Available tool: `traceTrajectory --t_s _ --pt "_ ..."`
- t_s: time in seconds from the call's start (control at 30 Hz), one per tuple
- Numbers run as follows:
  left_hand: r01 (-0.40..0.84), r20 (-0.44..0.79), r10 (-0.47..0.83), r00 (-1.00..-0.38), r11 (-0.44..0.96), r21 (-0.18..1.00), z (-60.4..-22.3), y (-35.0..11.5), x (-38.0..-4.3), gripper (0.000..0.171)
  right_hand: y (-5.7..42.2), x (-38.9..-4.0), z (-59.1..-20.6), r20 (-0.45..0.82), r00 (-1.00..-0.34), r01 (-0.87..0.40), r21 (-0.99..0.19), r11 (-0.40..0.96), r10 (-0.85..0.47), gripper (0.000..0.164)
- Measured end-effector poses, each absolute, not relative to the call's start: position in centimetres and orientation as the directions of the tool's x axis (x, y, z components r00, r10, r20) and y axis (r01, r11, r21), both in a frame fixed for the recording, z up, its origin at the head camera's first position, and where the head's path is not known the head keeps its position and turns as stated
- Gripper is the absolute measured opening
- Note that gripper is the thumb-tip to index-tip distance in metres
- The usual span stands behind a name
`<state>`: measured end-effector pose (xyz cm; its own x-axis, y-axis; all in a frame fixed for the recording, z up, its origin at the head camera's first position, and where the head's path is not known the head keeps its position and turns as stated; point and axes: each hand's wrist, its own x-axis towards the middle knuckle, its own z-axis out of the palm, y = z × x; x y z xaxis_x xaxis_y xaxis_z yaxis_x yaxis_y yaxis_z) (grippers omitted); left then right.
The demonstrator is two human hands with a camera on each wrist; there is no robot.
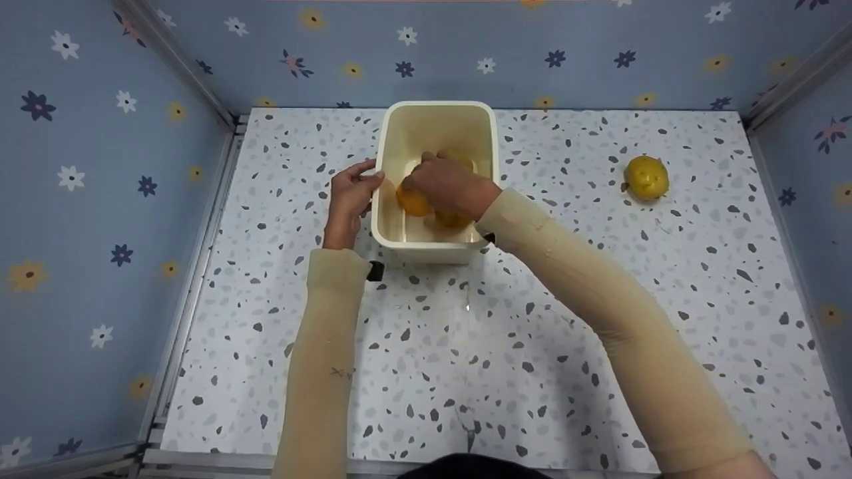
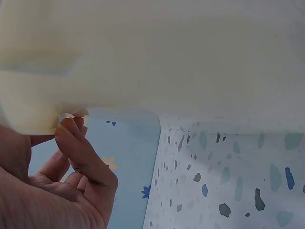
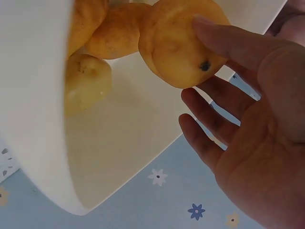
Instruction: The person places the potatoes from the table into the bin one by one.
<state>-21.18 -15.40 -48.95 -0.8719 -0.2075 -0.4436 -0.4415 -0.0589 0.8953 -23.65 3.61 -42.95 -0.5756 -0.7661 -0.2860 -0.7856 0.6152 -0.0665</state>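
Observation:
A cream plastic bin (image 1: pixel 432 246) stands at the back middle of the table, its opening facing up. My left hand (image 1: pixel 353 199) pinches its left rim, thumb at the edge and fingers along the outside wall. Down inside the bin, my right hand (image 1: pixel 449 185) grips a lumpy orange-yellow fruit (image 3: pixel 183 45) with a small dark spot, thumb pressed on its face. Beside it in the right wrist view lie another orange fruit (image 3: pixel 116 34) and a paler yellow fruit (image 3: pixel 89 81). In the head view the hand hides part of the bin's contents.
One knobby yellow fruit (image 1: pixel 647 178) sits on the right side of the speckled tabletop (image 1: pixel 426 352). Blue flowered panels (image 1: pixel 452 46) rise at the back and both sides. Metal rails (image 1: pixel 190 293) run along the left edge.

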Motion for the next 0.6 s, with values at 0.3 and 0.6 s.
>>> traceTrajectory --t_s 0.3,0.6 --pt "-0.461 -0.458 -0.215 -0.862 -0.039 0.886 -48.9 -15.3 -21.2 0.042 2.8 -23.7 -43.4 -0.328 -0.572 -0.757 -0.141 0.638 -0.752 0.051" --pt "-0.462 -0.463 -0.217 -0.859 -0.060 0.885 -48.9 -15.3 -21.3 0.041 1.8 -23.6 -43.7 -0.343 -0.568 -0.765 -0.114 0.634 -0.748 0.046"
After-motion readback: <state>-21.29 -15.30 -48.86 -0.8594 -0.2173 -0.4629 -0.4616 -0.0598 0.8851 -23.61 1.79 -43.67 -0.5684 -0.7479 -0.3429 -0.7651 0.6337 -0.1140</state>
